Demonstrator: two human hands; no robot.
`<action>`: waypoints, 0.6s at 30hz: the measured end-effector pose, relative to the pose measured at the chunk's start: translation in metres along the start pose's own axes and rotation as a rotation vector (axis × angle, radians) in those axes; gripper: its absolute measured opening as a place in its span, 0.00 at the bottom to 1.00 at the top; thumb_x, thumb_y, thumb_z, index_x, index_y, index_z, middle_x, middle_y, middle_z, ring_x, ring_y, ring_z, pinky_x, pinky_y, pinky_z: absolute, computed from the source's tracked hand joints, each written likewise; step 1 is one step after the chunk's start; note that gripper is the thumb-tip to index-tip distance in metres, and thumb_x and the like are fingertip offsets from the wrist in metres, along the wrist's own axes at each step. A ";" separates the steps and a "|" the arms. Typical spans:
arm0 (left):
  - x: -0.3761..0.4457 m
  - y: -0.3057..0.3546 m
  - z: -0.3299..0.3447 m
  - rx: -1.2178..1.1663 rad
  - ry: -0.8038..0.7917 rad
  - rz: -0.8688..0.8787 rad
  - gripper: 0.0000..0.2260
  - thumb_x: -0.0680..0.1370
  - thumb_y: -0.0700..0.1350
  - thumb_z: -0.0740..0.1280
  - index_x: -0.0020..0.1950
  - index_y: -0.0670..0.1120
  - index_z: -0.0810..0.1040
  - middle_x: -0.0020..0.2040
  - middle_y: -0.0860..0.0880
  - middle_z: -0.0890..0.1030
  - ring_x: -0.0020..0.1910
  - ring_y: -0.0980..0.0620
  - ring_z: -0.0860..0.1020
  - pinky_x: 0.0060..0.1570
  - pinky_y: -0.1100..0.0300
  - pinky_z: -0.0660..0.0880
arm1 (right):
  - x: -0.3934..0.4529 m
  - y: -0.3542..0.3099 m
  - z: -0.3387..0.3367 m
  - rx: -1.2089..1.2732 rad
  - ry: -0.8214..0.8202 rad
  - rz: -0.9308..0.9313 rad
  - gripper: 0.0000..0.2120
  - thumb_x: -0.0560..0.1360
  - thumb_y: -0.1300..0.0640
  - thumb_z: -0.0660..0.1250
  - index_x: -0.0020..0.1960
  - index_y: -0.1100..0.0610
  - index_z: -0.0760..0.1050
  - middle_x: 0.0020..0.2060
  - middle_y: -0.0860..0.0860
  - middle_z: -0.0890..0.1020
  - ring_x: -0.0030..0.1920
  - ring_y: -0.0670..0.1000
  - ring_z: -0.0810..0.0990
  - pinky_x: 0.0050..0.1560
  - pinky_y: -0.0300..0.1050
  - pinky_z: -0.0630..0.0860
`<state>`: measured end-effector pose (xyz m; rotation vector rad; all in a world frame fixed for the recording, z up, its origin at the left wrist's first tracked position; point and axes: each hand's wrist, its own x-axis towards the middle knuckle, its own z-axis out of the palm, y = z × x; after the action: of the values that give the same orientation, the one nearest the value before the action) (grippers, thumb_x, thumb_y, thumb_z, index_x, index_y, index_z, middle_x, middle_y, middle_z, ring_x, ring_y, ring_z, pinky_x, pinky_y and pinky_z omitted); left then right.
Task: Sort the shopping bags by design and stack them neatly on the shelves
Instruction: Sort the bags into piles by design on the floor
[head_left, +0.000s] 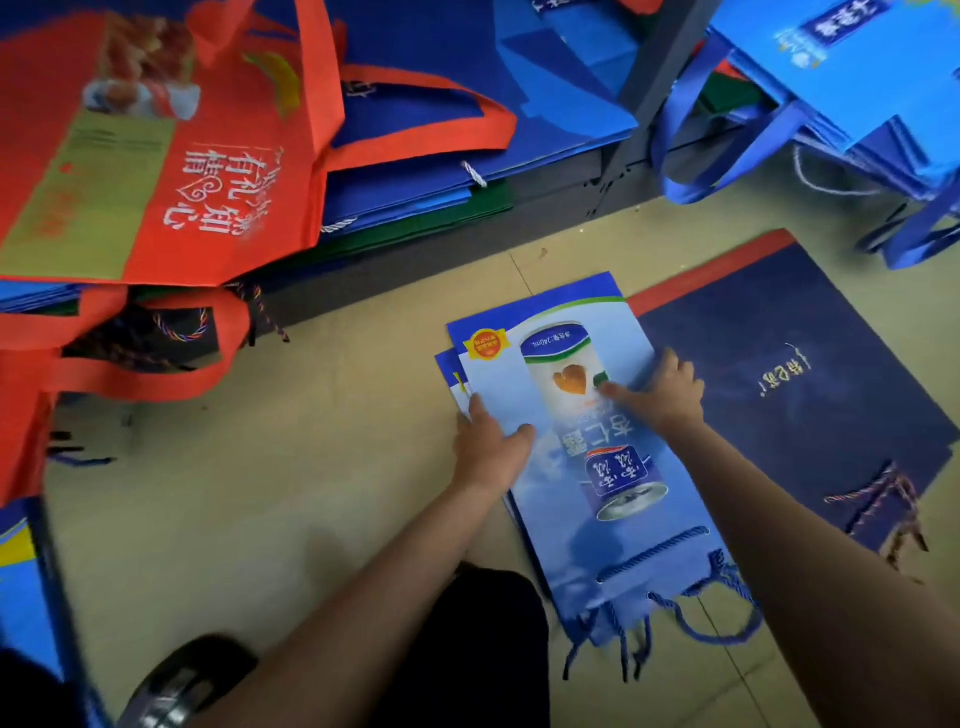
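Note:
A small stack of light-blue paper bags (613, 540) printed with a drink can lies flat on the floor, rope handles toward me. My left hand (491, 447) grips the stack's left edge, thumb on top and fingers under it. My right hand (665, 392) presses flat on the top bag near its right edge. To the right lies a dark navy bag (789, 384) with a red strip and gold writing. An orange fabric bag (156, 156) tops a pile of blue bags (431, 182) on the low shelf at left.
The grey shelf edge (467, 244) and an upright post (654, 78) run across the back. More blue bags (852, 73) with hanging handles sit at the top right. Another blue bag (26, 597) is at the lower left, a black shoe (192, 680) by my knee.

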<state>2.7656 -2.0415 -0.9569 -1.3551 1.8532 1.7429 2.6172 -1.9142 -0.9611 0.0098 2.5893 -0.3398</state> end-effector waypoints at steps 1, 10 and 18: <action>0.003 0.003 0.003 0.009 0.028 -0.033 0.34 0.75 0.50 0.65 0.76 0.43 0.54 0.73 0.40 0.60 0.71 0.41 0.62 0.68 0.54 0.63 | 0.000 -0.003 0.002 -0.012 -0.005 -0.006 0.47 0.67 0.39 0.71 0.74 0.59 0.52 0.69 0.59 0.62 0.70 0.61 0.59 0.67 0.57 0.60; 0.026 -0.002 -0.048 -0.118 0.327 -0.112 0.25 0.77 0.50 0.64 0.73 0.48 0.63 0.69 0.42 0.62 0.65 0.39 0.67 0.62 0.52 0.67 | -0.008 -0.053 0.019 0.313 -0.103 -0.142 0.38 0.67 0.46 0.74 0.71 0.51 0.61 0.64 0.58 0.70 0.64 0.62 0.69 0.64 0.59 0.68; 0.009 -0.003 -0.117 0.395 0.274 0.575 0.16 0.74 0.35 0.61 0.62 0.39 0.73 0.60 0.43 0.71 0.52 0.46 0.77 0.54 0.58 0.73 | -0.019 -0.076 -0.013 0.096 -0.004 -0.357 0.23 0.75 0.54 0.66 0.69 0.54 0.68 0.70 0.57 0.61 0.68 0.62 0.59 0.67 0.49 0.60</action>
<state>2.8096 -2.1489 -0.9365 -1.0020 2.7704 1.3218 2.6217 -1.9839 -0.9225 -0.4222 2.5617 -0.5912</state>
